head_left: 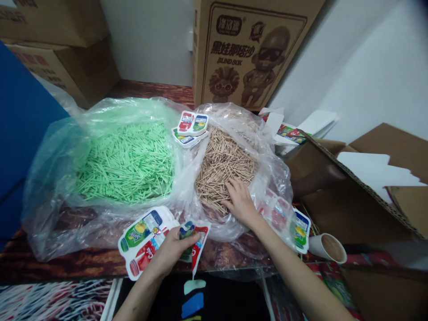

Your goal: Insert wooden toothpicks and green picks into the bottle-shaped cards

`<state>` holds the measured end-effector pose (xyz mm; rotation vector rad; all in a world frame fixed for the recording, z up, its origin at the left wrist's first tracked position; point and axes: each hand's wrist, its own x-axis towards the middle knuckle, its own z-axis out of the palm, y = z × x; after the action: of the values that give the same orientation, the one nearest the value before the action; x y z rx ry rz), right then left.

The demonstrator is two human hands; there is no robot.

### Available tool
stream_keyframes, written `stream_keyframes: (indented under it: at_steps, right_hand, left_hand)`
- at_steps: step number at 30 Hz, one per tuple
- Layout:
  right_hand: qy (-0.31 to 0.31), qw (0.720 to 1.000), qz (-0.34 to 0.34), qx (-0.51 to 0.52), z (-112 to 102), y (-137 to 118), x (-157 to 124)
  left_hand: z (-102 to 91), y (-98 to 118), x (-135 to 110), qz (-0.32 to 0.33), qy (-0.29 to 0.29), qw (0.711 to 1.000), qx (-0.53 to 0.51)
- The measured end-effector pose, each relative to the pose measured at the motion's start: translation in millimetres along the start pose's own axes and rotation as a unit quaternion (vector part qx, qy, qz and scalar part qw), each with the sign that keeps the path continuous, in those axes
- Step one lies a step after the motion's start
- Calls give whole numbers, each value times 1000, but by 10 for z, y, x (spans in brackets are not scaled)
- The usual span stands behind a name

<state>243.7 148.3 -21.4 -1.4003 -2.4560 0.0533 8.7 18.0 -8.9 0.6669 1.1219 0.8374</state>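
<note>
Your L hand (172,249) is pinching a packet (203,234) near the table's (20,263) front edge — thumb on top, red & green print showing. Your R hand (241,203) is resting on the brown sticks (227,156), fingers loosely spread, thumb standing apart; can't tell if any stick is being gripped.

Beside your L hand, printed cards (137,229) are lying flat, partly under the wrist. Green sticks (129,162) are filling the L bag (50,178). More cards (194,123) are sitting between the 2 heaps, and 1 card (301,229) is showing clear of the plastic by your R forearm, next to the cup (316,245).

Progress, my guess: you're working 1 packet, prob. unfinished. Both heaps are looking big, so lots of stock is left; no pile is showing itself as done for sure.

Count: 1 packet in hand, 2 bags of sticks (too many pcs to count), min. 2 cards in the mid. stack, 1 cup. Farther out, 1 big carton (230,49) is standing behind, 2 boxes (90,67) are stacking up back L, 1 open box (334,205) is sitting R.
</note>
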Motion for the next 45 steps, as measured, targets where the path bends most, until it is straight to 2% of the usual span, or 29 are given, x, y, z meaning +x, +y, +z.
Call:
stream_keyframes:
  at_steps: [5, 10, 13, 16, 18, 21, 26, 28, 31, 33, 34, 36, 40, 43, 45]
  right_hand:
    - [-9, 997, 14, -80, -3, -115, 89]
    - [0, 996, 20, -92, 45, -81, 80]
    - [11, 998, 44, -32, 20, -7, 108]
    - [41, 984, 125, 120, -43, 40, 205]
    - [72, 951, 174, 246, -79, 25, 284]
    - [97, 892, 198, 394, -92, -49, 377]
    - [124, 829, 211, 502, -53, -51, 468]
    - [137, 781, 226, 565, -70, -8, 497]
    - [165, 703, 248, 645, -150, -31, 488]
    - [196, 673, 257, 665, -211, -152, 414]
    - [207, 668, 256, 667, -230, -245, 355]
    - [206, 679, 240, 662, -218, -464, 206]
    - [143, 734, 223, 625, 29, -835, -74]
    - [130, 770, 221, 584, 271, -919, -158]
    - [121, 783, 215, 571, 363, -914, -163]
  left_hand:
    - [32, 71, -27, 9, -2, 1000, -7]
    - [-30, 92, -70, 10, 4, 1000, -28]
    - [-77, 117, -93, 26, 18, 999, -23]
    - [-20, 160, -74, 26, 9, 1000, -4]
    - [81, 177, -11, 23, -27, 999, 7]
    - [222, 153, 141, 28, -60, 997, 37]
    - [203, 56, 309, 30, 8, 996, 85]
    - [161, 35, 314, 26, 31, 996, 84]
    - [135, 18, 297, 22, 36, 997, 63]
    - [136, 10, 275, 21, 31, 998, 60]
    - [138, 5, 258, 19, 27, 998, 61]
    - [142, 0, 209, 14, 14, 998, 62]
    - [136, 13, 67, 29, -10, 998, 57]
    - [122, 35, -21, 45, -2, 997, 61]
    - [114, 45, -54, 46, 8, 997, 67]
